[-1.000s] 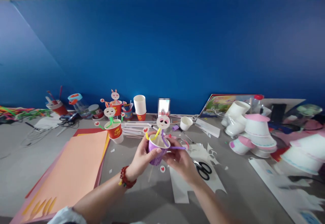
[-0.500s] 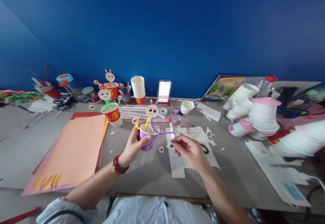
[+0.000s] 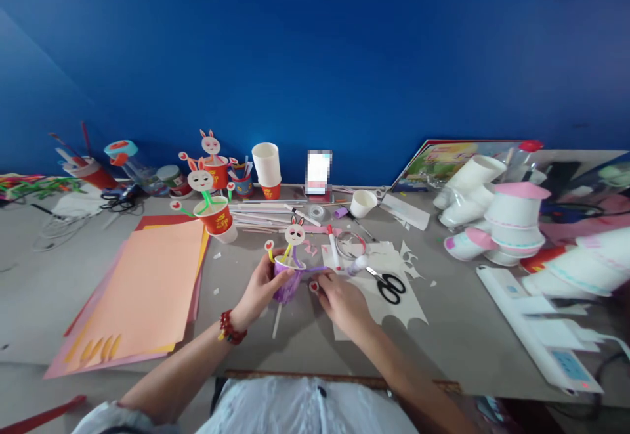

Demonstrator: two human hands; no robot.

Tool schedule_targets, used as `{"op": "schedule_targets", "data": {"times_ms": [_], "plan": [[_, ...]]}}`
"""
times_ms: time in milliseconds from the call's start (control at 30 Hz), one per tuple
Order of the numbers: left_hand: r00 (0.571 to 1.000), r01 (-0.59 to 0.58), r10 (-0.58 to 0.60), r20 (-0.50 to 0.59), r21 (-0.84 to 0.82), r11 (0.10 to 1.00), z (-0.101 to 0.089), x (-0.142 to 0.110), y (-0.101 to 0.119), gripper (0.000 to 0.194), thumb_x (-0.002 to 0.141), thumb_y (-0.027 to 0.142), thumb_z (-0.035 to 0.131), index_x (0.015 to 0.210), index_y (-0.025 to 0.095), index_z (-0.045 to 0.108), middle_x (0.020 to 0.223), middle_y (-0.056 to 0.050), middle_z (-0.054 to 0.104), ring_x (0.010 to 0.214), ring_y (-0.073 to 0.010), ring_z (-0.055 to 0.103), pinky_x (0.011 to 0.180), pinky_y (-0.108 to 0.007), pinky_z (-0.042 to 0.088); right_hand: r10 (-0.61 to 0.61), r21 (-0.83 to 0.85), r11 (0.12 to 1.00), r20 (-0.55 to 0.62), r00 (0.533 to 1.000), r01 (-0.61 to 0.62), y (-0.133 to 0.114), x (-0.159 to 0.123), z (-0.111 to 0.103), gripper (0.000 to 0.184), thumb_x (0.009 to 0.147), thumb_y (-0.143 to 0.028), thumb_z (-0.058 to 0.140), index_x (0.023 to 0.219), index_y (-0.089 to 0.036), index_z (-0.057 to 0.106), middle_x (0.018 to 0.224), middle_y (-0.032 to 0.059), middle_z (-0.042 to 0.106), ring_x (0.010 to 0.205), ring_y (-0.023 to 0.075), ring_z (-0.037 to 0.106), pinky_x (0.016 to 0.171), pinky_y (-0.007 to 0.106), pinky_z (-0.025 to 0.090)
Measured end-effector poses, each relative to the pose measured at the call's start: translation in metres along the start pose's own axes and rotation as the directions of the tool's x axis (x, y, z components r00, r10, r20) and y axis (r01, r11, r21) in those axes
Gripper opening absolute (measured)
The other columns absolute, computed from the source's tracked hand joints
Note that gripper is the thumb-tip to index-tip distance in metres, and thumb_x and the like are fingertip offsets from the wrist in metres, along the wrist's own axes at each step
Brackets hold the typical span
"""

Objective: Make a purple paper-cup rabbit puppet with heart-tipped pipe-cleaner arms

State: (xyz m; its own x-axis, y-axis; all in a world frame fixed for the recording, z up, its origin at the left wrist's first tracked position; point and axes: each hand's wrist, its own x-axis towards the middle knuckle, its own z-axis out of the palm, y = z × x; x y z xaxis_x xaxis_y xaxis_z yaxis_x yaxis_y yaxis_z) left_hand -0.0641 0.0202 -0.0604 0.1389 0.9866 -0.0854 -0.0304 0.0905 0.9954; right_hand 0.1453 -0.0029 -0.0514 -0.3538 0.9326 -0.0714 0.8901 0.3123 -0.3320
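In my left hand [image 3: 260, 288] is a purple-coloured paper cup [image 3: 289, 286], my fingers wrapped round its side. A white paper rabbit face [image 3: 295, 234] stands up from the cup on a stem. A yellow arm carrying a heart disc [image 3: 269, 245] bends out on the left, and a purple strip [image 3: 312, 269] sticks out on the right. My right hand [image 3: 344, 303] is beside the cup, below that strip, its fingertips closed at a small white paper disc with a red heart [image 3: 314, 286]. The far side of those fingers is hidden.
Black-handled scissors [image 3: 388, 286], a glue stick [image 3: 358, 264] and a red-capped marker [image 3: 333, 247] lie on cut white paper [image 3: 408, 312]. Finished rabbit cups [image 3: 214, 217] stand back left, beyond coloured sheets [image 3: 157, 283]. A power strip [image 3: 541, 335] lies at right.
My right hand has moved left and down from over the white paper to the heart disc, uncovering the scissors and glue stick. The purple cup has shifted slightly.
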Motion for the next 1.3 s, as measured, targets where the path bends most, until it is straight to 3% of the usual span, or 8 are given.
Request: {"op": "schedule_targets", "data": {"times_ms": [267, 500, 633, 700, 800, 967, 1100, 1300], "plan": [[0.992, -0.100, 0.126, -0.029, 0.454, 0.885, -0.006, 0.002, -0.005, 0.064, 0.084, 0.045, 0.066, 0.138, 0.018, 0.044, 0.100, -0.006, 0.067, 0.089, -0.0213, 0.063, 0.084, -0.035, 0.049, 0.027, 0.092, 0.995, -0.002, 1.000, -0.026, 0.001, 0.000, 0.003, 0.017, 0.087, -0.010, 0.056, 0.100, -0.020, 0.059, 0.100, 0.0068, 0.070, 0.084, 0.0212, 0.069, 0.066, 0.027, 0.044], [0.978, -0.178, 0.202, 0.050, 0.703, 0.689, -0.033, -0.007, -0.006, 0.062, 0.090, 0.044, 0.059, 0.143, 0.020, 0.038, 0.129, -0.016, 0.058, 0.113, -0.0281, 0.059, 0.092, -0.044, 0.050, 0.054, 0.423, 0.906, -0.036, 0.998, -0.034, 0.011, -0.017, 0.001, 0.008, 0.089, -0.019, 0.059, 0.095, -0.024, 0.061, 0.077, -0.0003, 0.070, 0.068, 0.0178, 0.066, 0.063, 0.026, 0.047], [0.900, -0.325, 0.434, 0.046, 0.733, 0.597, -0.029, -0.020, 0.017, 0.046, 0.089, 0.033, 0.063, 0.132, 0.022, 0.050, 0.130, -0.015, 0.056, 0.120, -0.0297, 0.054, 0.097, -0.045, 0.047, 0.104, 0.618, 0.785, -0.091, 0.990, -0.025, 0.009, -0.024, -0.002, 0.008, 0.091, -0.029, 0.059, 0.087, -0.023, 0.063, 0.074, 0.0004, 0.067, 0.063, 0.0165, 0.062, 0.056, 0.025, 0.047], [0.863, -0.431, 0.489, 0.125, 0.686, 0.585, -0.016, -0.026, 0.030, 0.031, 0.089, 0.026, 0.062, 0.119, 0.023, 0.059, 0.117, -0.011, 0.063, 0.112, -0.0272, 0.057, 0.099, -0.043, 0.045, 0.097, 0.704, 0.710, -0.145, 0.985, 0.034, 0.002, -0.025, -0.008, 0.008, 0.092, -0.028, 0.058, 0.088, -0.022, 0.064, 0.083, 0.0026, 0.069, 0.068, 0.0163, 0.064, 0.057, 0.024, 0.048], [0.889, -0.457, 0.388, 0.244, 0.545, 0.703, 0.007, -0.033, 0.043, 0.016, 0.091, 0.026, 0.060, 0.106, 0.022, 0.065, 0.102, -0.009, 0.067, 0.094, -0.0221, 0.062, 0.083, -0.033, 0.049, 0.017, 0.705, 0.667, -0.339, 0.941, 0.242, -0.009, -0.026, -0.018, 0.008, 0.092, -0.021, 0.058, 0.086, -0.022, 0.064, 0.092, 0.0051, 0.068, 0.077, 0.0171, 0.065, 0.063, 0.025, 0.051], [0.948, -0.100, 0.056, 0.313, 0.125, 0.987, 0.032, -0.033, 0.045, 0.025, 0.095, 0.039, 0.055, 0.088, 0.017, 0.063, 0.073, -0.004, 0.063, 0.067, -0.0147, 0.056, 0.064, -0.026, 0.045, -0.130, 0.443, 0.761, -0.610, 0.781, 0.473, -0.011, -0.030, -0.029, 0.020, 0.089, -0.010, 0.055, 0.094, -0.026, 0.068, 0.087, 0.0058, 0.065, 0.079, 0.0191, 0.065, 0.066, 0.030, 0.055], [0.938, 0.137, -0.075, 0.339, -0.164, 0.977, 0.039, -0.030, 0.046, 0.029, 0.089, 0.044, 0.064, 0.085, 0.016, 0.059, 0.068, -0.001, 0.059, 0.061, -0.0116, 0.053, 0.062, -0.024, 0.044, -0.176, 0.347, 0.808, -0.629, 0.757, 0.476, -0.004, -0.033, -0.030, 0.028, 0.088, -0.008, 0.054, 0.100, -0.028, 0.069, 0.093, 0.0063, 0.069, 0.086, 0.0208, 0.068, 0.074, 0.035, 0.057], [0.968, 0.096, -0.040, 0.247, -0.218, 0.971, 0.043, -0.030, 0.047, 0.030, 0.084, 0.044, 0.069, 0.083, 0.016, 0.060, 0.071, -0.002, 0.061, 0.062, -0.0114, 0.054, 0.062, -0.023, 0.045, -0.150, 0.422, 0.763, -0.622, 0.768, 0.491, -0.009, -0.027, -0.034, 0.031, 0.085, -0.008, 0.056, 0.108, -0.027, 0.065, 0.100, 0.0080, 0.069, 0.095, 0.0240, 0.067, 0.083, 0.040, 0.056]]}}
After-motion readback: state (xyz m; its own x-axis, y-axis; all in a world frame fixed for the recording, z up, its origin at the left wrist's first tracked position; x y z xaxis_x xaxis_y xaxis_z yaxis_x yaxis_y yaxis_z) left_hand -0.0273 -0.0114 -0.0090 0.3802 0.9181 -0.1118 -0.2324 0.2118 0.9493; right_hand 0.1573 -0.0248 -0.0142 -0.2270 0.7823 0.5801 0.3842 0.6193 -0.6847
